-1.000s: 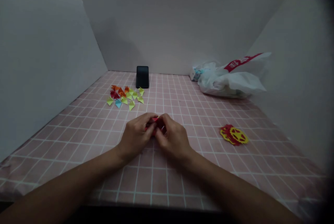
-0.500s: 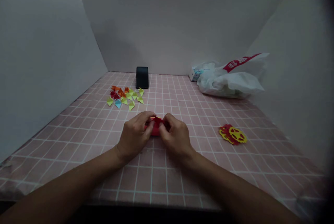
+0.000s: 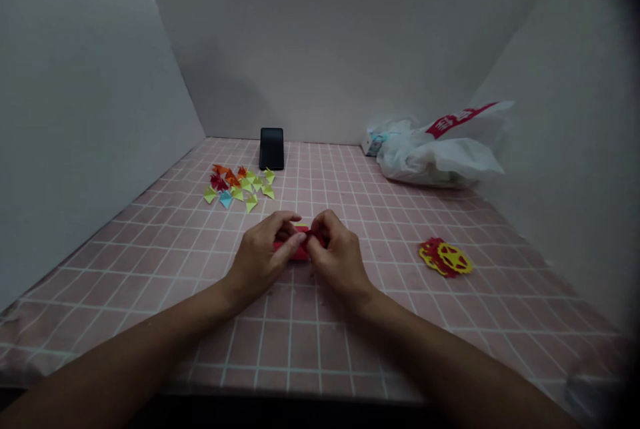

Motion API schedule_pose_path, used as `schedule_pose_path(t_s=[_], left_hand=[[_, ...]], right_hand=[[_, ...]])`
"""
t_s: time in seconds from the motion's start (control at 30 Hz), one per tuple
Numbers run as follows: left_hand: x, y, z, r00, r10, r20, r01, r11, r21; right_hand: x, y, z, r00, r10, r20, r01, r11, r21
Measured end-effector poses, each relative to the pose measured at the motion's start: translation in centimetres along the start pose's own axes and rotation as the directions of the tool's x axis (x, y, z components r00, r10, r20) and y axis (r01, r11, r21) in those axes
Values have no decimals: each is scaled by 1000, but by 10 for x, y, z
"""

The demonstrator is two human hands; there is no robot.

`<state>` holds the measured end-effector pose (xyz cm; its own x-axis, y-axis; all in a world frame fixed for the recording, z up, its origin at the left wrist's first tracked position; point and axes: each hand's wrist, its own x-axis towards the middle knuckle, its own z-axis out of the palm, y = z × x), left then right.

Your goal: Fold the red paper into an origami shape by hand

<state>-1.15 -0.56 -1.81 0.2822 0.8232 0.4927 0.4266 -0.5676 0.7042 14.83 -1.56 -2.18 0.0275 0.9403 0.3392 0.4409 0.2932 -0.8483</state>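
Note:
A piece of folded red paper (image 3: 300, 254) is between my two hands at the middle of the table, largely covered by my fingers. A bit of yellow shows just behind it. My left hand (image 3: 264, 247) is closed on the paper from the left, its thumb stretched across toward the right. From the other side my right hand (image 3: 339, 252) pinches the paper's right part between thumb and curled fingers. The tips of both hands almost meet, and the exact fold under them is hidden.
Several small folded paper pieces (image 3: 237, 193) in yellow, orange, red and blue lie at the back left. Behind them a black phone (image 3: 271, 149) stands propped up. Red and yellow cut-out discs (image 3: 454, 259) are stacked at right. A white plastic bag (image 3: 430, 162) rests at the back right.
My left thumb has slid right toward my right fingertips. The raised red flap between the hands no longer stands up, and the red paper's surface now looks flatter.

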Motion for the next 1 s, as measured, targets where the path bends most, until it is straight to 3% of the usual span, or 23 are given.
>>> schedule_pose_path(t_s=[0.07,0.17,0.33,0.47,0.6,0.8,1.0], left_hand=[[1,-3,0,995,-96,30,100,985,-138],[1,-7,3,986,-135,99,154,963,-220],[2,-8,4,985,-129,115,153,959,-240],[3,-7,3,955,-266,128,295,892,-344],[3,-8,5,901,-391,191,427,713,-557],[4,-8,9,839,-466,280,518,530,-672],[4,-4,7,831,-434,349,547,517,-659]], right_hand=[[3,2,0,998,55,-42,-51,995,83],[5,5,1,984,176,-38,-160,952,262],[2,3,5,936,302,180,-350,764,541],[-1,0,6,912,315,263,-409,735,541],[-1,-1,5,899,342,275,-439,676,593],[-2,3,10,883,362,298,-464,579,670],[-4,4,12,886,314,342,-464,626,627]])
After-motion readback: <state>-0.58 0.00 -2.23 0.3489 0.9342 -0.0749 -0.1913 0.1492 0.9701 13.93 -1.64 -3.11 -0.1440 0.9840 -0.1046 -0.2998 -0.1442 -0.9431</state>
